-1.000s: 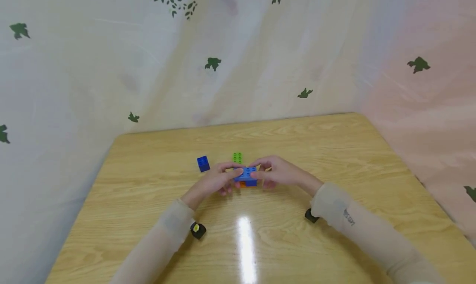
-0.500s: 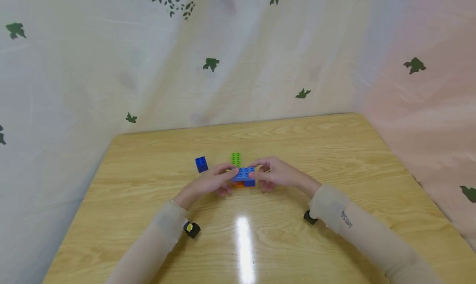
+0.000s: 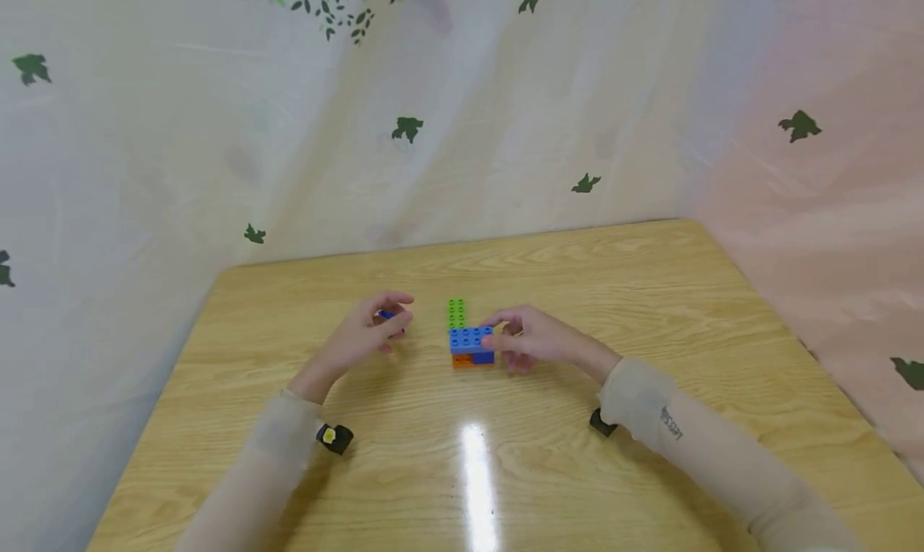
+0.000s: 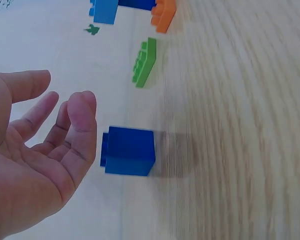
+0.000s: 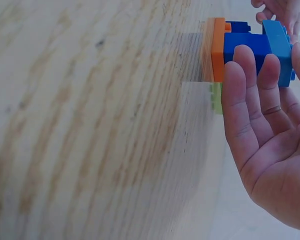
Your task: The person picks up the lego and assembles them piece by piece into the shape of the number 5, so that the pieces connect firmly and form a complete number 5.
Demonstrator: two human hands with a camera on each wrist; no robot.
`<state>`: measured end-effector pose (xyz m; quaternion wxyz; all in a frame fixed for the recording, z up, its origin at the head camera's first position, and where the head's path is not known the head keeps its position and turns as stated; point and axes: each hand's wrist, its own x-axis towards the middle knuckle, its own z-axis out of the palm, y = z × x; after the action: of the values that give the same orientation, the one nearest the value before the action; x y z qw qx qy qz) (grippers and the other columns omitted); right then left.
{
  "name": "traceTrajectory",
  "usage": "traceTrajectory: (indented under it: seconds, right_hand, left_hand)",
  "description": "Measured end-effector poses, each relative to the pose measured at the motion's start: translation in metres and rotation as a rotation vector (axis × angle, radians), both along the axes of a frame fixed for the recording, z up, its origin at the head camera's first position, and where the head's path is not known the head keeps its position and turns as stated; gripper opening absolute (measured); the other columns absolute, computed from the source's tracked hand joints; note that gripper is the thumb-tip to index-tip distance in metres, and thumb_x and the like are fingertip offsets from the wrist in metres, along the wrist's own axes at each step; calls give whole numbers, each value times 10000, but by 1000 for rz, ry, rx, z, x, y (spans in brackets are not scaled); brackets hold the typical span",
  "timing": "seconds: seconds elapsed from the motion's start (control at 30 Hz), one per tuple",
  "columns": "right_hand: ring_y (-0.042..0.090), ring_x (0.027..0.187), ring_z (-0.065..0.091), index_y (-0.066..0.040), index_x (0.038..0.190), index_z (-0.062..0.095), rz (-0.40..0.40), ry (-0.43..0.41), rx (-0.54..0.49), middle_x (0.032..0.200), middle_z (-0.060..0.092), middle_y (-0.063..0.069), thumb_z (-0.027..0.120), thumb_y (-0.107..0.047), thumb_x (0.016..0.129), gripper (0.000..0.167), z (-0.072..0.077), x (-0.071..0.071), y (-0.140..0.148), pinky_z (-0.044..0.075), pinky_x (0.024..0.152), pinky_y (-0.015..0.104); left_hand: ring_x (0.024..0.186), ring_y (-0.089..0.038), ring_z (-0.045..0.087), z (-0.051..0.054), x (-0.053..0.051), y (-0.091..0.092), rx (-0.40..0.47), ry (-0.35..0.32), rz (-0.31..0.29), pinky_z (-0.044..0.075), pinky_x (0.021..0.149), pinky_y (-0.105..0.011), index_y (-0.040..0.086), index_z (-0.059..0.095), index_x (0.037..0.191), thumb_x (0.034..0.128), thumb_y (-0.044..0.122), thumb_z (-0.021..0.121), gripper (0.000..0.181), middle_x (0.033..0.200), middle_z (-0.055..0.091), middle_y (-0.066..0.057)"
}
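Note:
In the head view, a small build stands mid-table: an orange base brick (image 3: 461,361), a dark blue brick (image 3: 484,358) on it, and a long light blue brick (image 3: 465,341) on top. My right hand (image 3: 537,337) pinches the right end of the light blue brick between thumb and fingers. Over a loose dark blue brick (image 4: 129,151), my left hand (image 4: 45,145) hovers with bent, spread fingers and nothing in its grasp. The left wrist view shows a gap between its fingertips and that brick. In the head view the hand partly covers it.
A flat green brick (image 3: 456,312) lies just behind the build. The wooden table (image 3: 613,279) has a cloth backdrop (image 3: 491,111) along its far edge. A bright reflection runs down the near middle of the tabletop.
My left hand has let go of the light blue brick's left end and moved left to the loose dark blue brick. The right hand stays on the build.

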<state>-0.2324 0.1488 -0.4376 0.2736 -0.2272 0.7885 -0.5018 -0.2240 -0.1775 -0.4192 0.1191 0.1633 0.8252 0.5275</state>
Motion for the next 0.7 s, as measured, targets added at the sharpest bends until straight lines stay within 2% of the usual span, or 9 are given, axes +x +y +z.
traceTrajectory:
  seconds: [0.13,0.3,0.5,0.7]
  right_hand:
    - [244,671,662,-92,1397,581,7,-5,0,810,658,144,692,-374,979,516,0,-1,0,589,585,392]
    - [248,668,660,-90,1402,574,9,-16,-4,792,654,130,691,-387,978,530,-1,-1,1,596,588,407]
    - [242,658,647,-93,1409,567,4,-35,-13,775,651,120,695,-396,973,546,-2,-1,0,601,597,418]
    - [230,651,635,-106,1407,573,5,-43,-14,756,643,106,698,-414,968,550,-2,0,1,604,600,421]
  left_hand:
    - [987,-465,597,-1,-2,-10,26,-24,46,589,739,-507,36,519,1400,1047,274,597,432,1182,551,-173]
    - [1023,-430,614,-5,-2,-15,38,-85,121,587,749,-456,7,476,1430,1039,242,612,476,1236,522,-187]
    - [959,-367,617,-10,-2,-17,2,-118,223,582,705,-373,33,421,1466,999,207,675,560,1327,460,-209]
    - [915,-279,603,-16,-5,-16,-35,-133,272,568,674,-330,59,396,1484,954,205,736,647,1381,421,-210]
